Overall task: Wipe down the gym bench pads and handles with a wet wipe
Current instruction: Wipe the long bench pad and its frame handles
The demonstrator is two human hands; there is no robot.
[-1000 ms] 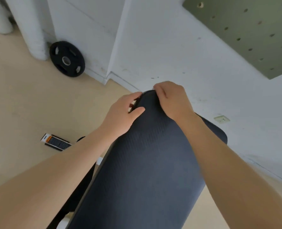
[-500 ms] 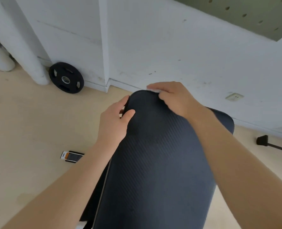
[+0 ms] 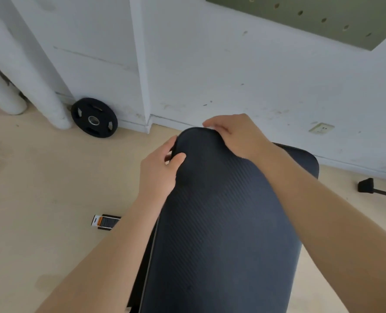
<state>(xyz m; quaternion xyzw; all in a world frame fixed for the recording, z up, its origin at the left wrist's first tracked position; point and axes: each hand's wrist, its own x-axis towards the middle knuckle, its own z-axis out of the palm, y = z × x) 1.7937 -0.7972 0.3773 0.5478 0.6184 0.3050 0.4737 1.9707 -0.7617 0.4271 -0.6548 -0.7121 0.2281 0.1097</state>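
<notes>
Floor: pale smooth wood-look boards, wide bare stretch left of the bench. Back pad: long, dark, ribbed vinyl, rounded far end near the white wall. Second dark pad sits behind it to the right. Round black weight plate leans on the wall. Right hand curls over the pad's far rim, grip pressing a sliver of white wipe on the edge. Left hand clasps the pad's left edge, thumb on top. Small black-orange packet lies flat on the floor, contents can't tell.
</notes>
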